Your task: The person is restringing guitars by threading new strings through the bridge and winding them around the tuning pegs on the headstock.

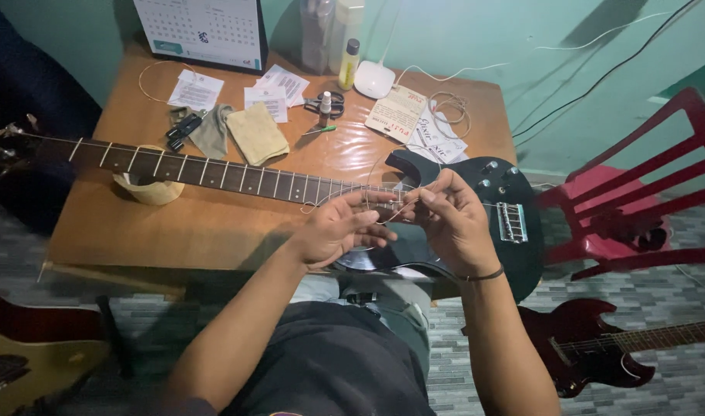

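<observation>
**Both hands pinch a thin wire above a black guitar**

The left hand (339, 229) and the right hand (451, 219) meet over the body of a black electric guitar (514, 202) that lies across a wooden counter (206, 227). Between them runs a thin guitar string (381, 163), which loops up in an arc just above the fingers. The fingers (372, 218) of the left hand are closed lightly on the string at one end, and those of the right hand pinch it at the other, thumb against fingertips; the two grips are almost touching. A dark band sits on the right wrist.

The guitar's neck stretches away to the left of the fingers, resting on a roll of tape (147, 189). Beyond the fingers, farther back on the counter, lie a folded tan cloth (256, 133), scissors (327, 102), a small yellow bottle (348, 64), paper packets (275, 88) and a coiled string (449, 108). To the right of the fingers stands a red plastic chair (637, 200), and below it on the floor lies a dark red guitar (599, 343).
</observation>
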